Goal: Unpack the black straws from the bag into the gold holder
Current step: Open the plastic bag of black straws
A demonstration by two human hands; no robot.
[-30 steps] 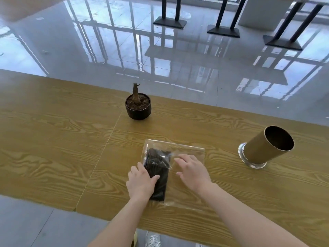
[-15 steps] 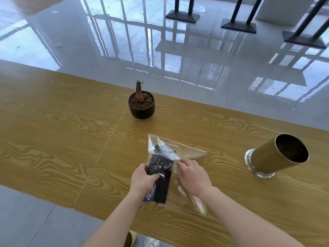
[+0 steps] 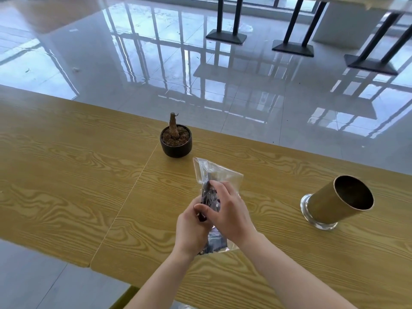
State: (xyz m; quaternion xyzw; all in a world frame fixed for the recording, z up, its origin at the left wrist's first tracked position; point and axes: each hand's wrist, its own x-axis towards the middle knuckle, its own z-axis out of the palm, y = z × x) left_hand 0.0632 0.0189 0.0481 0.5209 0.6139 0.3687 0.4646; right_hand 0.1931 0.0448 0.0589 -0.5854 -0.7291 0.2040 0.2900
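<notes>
A clear plastic bag [image 3: 219, 175] with a bundle of black straws [image 3: 209, 195] inside is held upright above the wooden table [image 3: 66, 175]. My left hand [image 3: 191, 228] grips the lower part of the bag and the straws from the left. My right hand [image 3: 229, 210] is closed around the bag's middle from the right, and hides most of the bundle. The gold holder [image 3: 338, 201], an open cylinder on a clear base, stands at the right of the table, apart from both hands.
A small black pot [image 3: 176, 144] with a bare brown stem stands just beyond the bag. The table's far edge runs behind it, with glossy tiled floor and black table bases [image 3: 226, 36] beyond. A seam divides the tabletop left of my hands.
The bag lay flat under both hands. Both hands have since closed on it and lifted it upright off the table.
</notes>
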